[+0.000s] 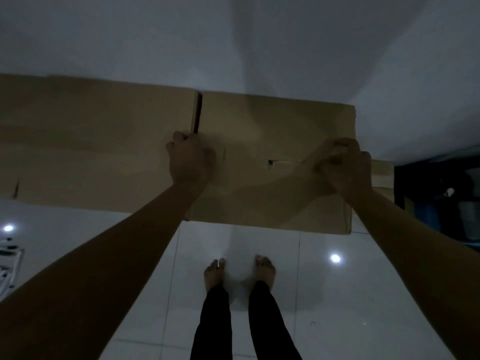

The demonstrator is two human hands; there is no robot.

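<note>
here, a flattened cardboard box [272, 126] stands upright against a pale wall [259, 42]. the left hand [188, 158] curls its fingers into its flap slot, and the right hand [345, 165] clutches its right edge.

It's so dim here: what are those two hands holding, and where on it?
A flattened cardboard box. The left hand grips it at the lower end of the slit between two flaps; the right hand grips its right-hand edge.

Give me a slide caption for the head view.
Barefoot on white tiles, a person grips a flattened cardboard box with left hand and right hand.
</note>
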